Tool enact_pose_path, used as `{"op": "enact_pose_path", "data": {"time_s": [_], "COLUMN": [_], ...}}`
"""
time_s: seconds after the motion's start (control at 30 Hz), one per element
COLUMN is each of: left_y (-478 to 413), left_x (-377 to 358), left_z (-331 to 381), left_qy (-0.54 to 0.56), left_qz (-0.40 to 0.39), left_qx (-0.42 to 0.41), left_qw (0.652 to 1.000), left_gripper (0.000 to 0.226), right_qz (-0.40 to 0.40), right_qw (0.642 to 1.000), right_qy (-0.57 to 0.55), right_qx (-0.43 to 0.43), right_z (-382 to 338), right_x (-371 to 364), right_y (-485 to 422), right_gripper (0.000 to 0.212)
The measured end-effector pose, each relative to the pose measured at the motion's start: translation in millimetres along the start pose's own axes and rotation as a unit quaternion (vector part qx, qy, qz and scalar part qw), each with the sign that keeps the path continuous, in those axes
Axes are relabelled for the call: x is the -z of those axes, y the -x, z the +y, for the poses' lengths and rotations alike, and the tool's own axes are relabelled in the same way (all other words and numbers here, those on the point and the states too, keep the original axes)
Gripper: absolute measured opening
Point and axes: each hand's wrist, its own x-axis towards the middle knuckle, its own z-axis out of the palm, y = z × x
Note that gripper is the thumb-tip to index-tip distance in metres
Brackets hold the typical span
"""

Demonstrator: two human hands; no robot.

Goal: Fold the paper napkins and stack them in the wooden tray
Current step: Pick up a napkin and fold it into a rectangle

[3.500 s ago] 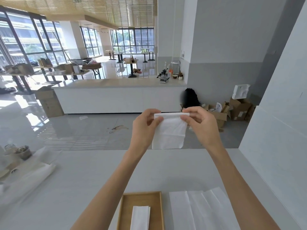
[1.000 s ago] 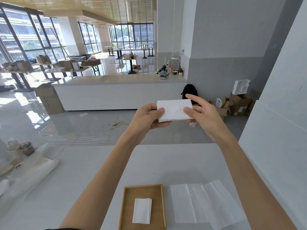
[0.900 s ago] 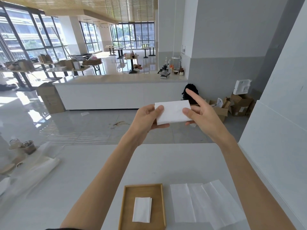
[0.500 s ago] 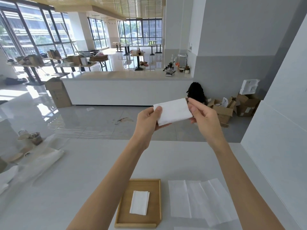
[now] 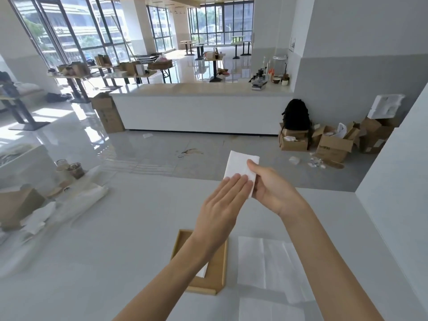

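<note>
A small folded white napkin [image 5: 238,165] is held above the white table, gripped by my right hand [image 5: 271,188] with the thumb on top and the palm beneath. My left hand [image 5: 222,209] lies flat with straight fingers, its fingertips resting on the napkin's near edge. Below my left forearm sits the wooden tray [image 5: 218,267]. A folded napkin [image 5: 202,272] lies inside it, mostly hidden by the arm. To the tray's right, unfolded white napkins [image 5: 268,262] are spread on the table.
At the table's left lie clear plastic wrapping [image 5: 76,200], a brown box [image 5: 16,205] and some jars [image 5: 74,170]. A white wall [image 5: 398,177] bounds the table on the right. Beyond the far edge is open floor with a counter [image 5: 199,110].
My hands have come down closer to the table. The left hand let go of its pinch and now lies flat on the napkin, which the right hand holds turned more upright.
</note>
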Motion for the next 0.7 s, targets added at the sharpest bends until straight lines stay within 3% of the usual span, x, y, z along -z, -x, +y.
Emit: {"op": "enact_pose_path", "data": {"time_s": [0.1,0.17,0.2,0.27,0.3,0.33,0.43,0.5,0.57,0.63,0.7], "left_y": [9,6,-1,-14,-20,-23,-26,-22,-18,-15,-8], "left_x": [8,25,36,49,50,51,51,45,41,36,33], "left_z": [3,7,7,-10,-24,-39,-69,-86,-103,-117,-130], "left_qy": [0.0,0.087,0.167,0.365,0.435,0.467,0.462,0.457,0.461,0.481,0.486], "left_qz": [0.011,0.067,0.08,0.053,0.039,0.024,-0.007,-0.024,-0.028,-0.032,-0.055], "left_qx": [0.036,0.196,0.308,0.477,0.514,0.525,0.5,0.499,0.499,0.488,0.455], "left_qw": [0.999,0.974,0.933,0.798,0.738,0.711,0.733,0.736,0.734,0.728,0.744], "left_gripper": [0.035,0.033,0.035,0.043,0.045,0.041,0.016,0.013,0.012,0.019,0.036], "right_qz": [-0.005,-0.009,-0.014,-0.037,-0.046,-0.049,0.005,0.064,0.098,0.117,0.133], "right_qw": [0.999,0.997,0.995,0.992,0.99,0.987,0.975,0.963,0.948,0.931,0.917], "right_qy": [0.034,0.064,0.076,0.094,0.107,0.126,0.195,0.217,0.215,0.216,0.228], "right_qx": [0.012,0.044,0.061,0.08,0.083,0.086,0.106,0.146,0.213,0.27,0.3], "right_z": [6,6,5,1,1,2,10,22,39,56,72], "right_x": [-9,-16,-18,-24,-28,-32,-46,-58,-68,-78,-84], "right_y": [-3,-5,-6,-9,-12,-17,-31,-44,-58,-71,-82], "right_gripper": [0.039,0.036,0.034,0.035,0.036,0.037,0.039,0.039,0.026,0.038,0.05]}}
